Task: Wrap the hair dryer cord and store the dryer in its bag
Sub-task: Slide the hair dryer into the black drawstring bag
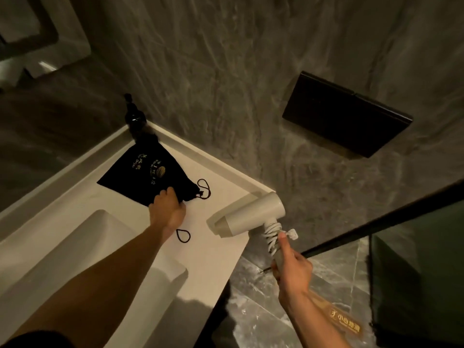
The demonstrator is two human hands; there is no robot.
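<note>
cord: white coiled cord (pixel 272 232) is wound round the handle of the white plastic hair dryer (pixel 248 216), so wrapping looks done tbh

right hand (pixel 292 268): closed on the dryer handle, dryer held over the counter edge

left hand (pixel 167 208): fingers pressed on the flat black drawstring bag (pixel 148 172) at its mouth, on the white counter (pixel 213 247)

left to do: bag to be opened, dryer put in, prob drawstring pulled

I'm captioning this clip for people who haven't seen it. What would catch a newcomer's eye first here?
The white hair dryer stands out, held by its handle in the right hand over the counter's right end, its cord already coiled around the handle. Next is the black drawstring bag lying flat on the white counter, with the left hand gripping its near corner.
</note>
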